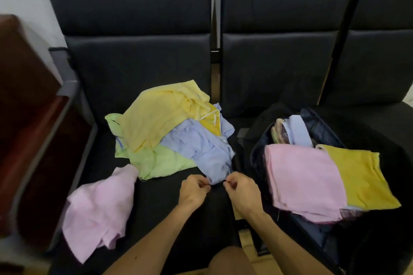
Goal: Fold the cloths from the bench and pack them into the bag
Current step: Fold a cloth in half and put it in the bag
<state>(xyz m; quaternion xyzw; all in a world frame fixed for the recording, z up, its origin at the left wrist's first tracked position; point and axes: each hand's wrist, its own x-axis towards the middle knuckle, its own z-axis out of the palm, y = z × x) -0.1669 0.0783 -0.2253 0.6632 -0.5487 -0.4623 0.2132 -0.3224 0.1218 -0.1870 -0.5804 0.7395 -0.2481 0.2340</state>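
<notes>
bench [138,62]: smooth black leatherette | cloths [169,131]: soft matt fabric | side cabinet [26,96]: glossy wood

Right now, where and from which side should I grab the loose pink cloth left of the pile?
Probably pinch the pink cloth at its far edge beside the green cloth, from above, once the left hand frees the blue cloth. That edge lies on the bench; the near part is crumpled and seems to droop off the front.

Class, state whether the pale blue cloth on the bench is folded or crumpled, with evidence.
Crumpled: the blue cloth lies bunched and creased; left hand and right hand pinch its near edge.
</notes>
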